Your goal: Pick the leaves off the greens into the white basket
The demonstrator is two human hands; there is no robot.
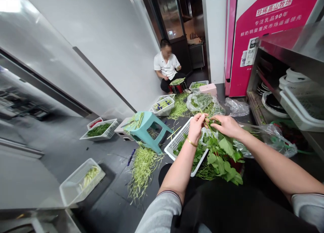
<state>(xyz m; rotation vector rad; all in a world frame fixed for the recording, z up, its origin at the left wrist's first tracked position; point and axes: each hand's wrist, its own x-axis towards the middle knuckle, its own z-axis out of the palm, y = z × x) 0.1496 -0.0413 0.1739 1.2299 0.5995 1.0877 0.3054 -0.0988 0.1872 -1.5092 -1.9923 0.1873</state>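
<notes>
My left hand [198, 125] is closed in a pinch on the thin stems of a bunch of leafy greens [224, 164]. Close beside it, my right hand [227, 125] has its fingers wrapped round the same stems. Broad green leaves hang from the bunch towards my lap. Below my left wrist stands a white slotted basket [174, 146] with loose green leaves inside. Where the fingers meet, the stem ends are partly hidden.
A teal stool [149, 125] bearing peeled stalks stands to the left, with a heap of green peelings [143, 169] before it. A co-worker [167, 66] in white sits against the wall. Plastic bags [270, 138] and a metal shelf [291, 51] are on the right.
</notes>
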